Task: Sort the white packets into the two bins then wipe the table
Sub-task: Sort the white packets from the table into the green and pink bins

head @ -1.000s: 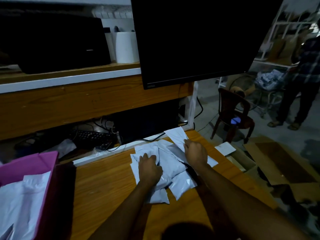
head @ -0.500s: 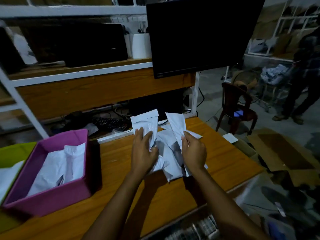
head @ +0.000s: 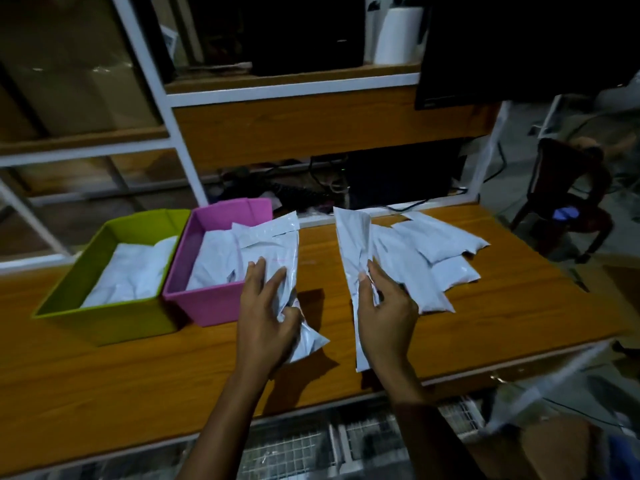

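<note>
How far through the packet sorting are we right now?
Partly done. The green bin and pink bin both already hold white packets. In hand: the left hand and right hand each grip one packet. Left: a small pile of packets on the table, then the wipe; no cloth is visible.

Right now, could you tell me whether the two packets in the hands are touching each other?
Apart: the head view shows bare table between the left packet and right packet.

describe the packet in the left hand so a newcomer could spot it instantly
On the wooden table, find the pink bin beside the green bin. The packet stands lifted at the pink bin's right edge, gripped by the left hand, unlike those lying flat.
</note>
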`<action>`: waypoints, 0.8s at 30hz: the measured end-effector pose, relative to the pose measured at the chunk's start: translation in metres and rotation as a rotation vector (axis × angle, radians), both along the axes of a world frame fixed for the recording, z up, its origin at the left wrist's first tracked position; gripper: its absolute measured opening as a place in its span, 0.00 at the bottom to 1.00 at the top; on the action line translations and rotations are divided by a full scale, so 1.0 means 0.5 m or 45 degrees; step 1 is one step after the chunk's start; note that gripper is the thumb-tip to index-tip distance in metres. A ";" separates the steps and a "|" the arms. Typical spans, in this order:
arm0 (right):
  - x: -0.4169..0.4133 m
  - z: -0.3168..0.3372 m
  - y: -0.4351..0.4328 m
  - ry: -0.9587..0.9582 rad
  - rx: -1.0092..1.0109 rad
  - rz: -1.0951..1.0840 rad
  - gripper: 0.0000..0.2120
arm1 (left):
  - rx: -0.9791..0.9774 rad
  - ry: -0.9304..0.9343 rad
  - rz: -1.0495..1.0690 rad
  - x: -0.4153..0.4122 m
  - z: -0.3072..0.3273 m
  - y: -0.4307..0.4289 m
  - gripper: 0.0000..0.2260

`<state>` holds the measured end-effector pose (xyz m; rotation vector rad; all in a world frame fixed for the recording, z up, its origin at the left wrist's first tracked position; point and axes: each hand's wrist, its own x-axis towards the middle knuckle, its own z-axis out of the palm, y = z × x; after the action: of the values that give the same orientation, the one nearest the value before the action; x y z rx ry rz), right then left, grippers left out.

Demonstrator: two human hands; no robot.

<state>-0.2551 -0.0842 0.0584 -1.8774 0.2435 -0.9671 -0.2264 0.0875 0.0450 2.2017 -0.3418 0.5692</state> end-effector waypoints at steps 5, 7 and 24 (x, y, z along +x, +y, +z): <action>0.026 0.010 0.198 0.020 -0.014 0.156 0.15 | 0.036 -0.029 0.088 0.015 0.009 0.211 0.26; 0.043 0.020 0.282 0.030 -0.007 0.185 0.15 | 0.046 -0.035 0.108 0.034 0.017 0.299 0.26; 0.322 0.099 0.723 0.225 -0.214 0.183 0.15 | 0.407 0.219 0.117 0.327 0.064 0.763 0.28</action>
<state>-0.0941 0.2771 0.1079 -2.1064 0.1330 -0.7444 -0.0627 0.4689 0.0772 2.5657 -0.2552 0.3906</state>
